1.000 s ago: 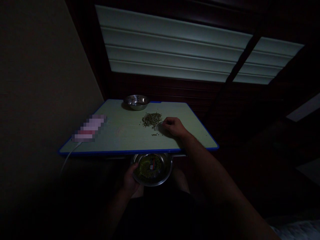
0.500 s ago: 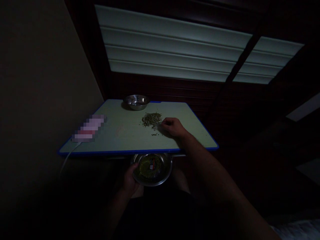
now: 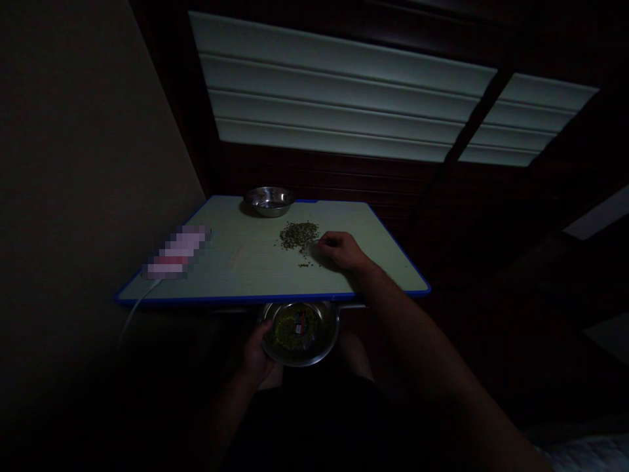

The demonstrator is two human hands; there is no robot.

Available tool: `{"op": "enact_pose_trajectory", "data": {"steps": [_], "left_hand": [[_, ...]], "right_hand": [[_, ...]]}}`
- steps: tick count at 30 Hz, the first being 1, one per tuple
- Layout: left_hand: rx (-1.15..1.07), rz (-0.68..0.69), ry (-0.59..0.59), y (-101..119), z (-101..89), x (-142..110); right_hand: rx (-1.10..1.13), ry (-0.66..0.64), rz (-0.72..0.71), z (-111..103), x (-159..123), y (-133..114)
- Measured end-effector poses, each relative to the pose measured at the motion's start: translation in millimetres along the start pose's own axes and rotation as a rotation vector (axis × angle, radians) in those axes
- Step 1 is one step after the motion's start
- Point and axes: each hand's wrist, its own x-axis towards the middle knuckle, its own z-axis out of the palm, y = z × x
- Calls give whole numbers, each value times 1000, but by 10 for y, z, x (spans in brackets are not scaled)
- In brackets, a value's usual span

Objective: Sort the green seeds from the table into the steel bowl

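Slatted panels [image 3: 334, 85] are seen well beyond the fingers of the right hand [image 3: 343, 249]. Beneath the same fingers is spread a pale worktop [image 3: 246, 275], edged in blue. A steel basin [image 3: 307, 361] is supported below the near edge, its rim grasped by the fingers of the left hand [image 3: 258, 354], with the thumb laid over it; greenish contents are visible inside. A pixelated pink item [image 3: 171, 252] is placed on the worktop, well to the left of the right fingers, and a white cable [image 3: 132, 318] is led from it over the near edge. A steel bowl [image 3: 269, 210] is set beyond the right fingers, to their left. Dark grains [image 3: 298, 234] are heaped just beside the right fingertips, to their left and slightly beyond. The right fingers are drawn together; whether anything is grasped by them cannot be told.
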Motion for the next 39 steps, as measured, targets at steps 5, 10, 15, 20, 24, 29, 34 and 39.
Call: {"op": "enact_pose_trajectory", "data": {"steps": [5, 10, 15, 20, 24, 29, 34, 39], "left_hand": [[13, 4, 14, 6, 13, -6], [25, 15, -1, 0, 5, 3], [20, 9, 10, -14, -14, 22], [17, 0, 28, -15, -14, 25], [34, 17, -2, -9, -9, 14], [38, 4, 34, -4, 10, 5], [18, 2, 41, -7, 15, 4], [23, -7, 8, -3, -2, 2]], "right_hand": [[26, 15, 30, -2, 4, 9], [51, 11, 27, -3, -1, 12], [62, -11, 28, 3, -5, -4], [70, -6, 55, -8, -1, -5], [68, 7, 44, -6, -5, -7], [59, -19, 35, -5, -7, 0], [59, -18, 44, -14, -6, 3], [89, -93, 47, -19, -16, 0]]}}
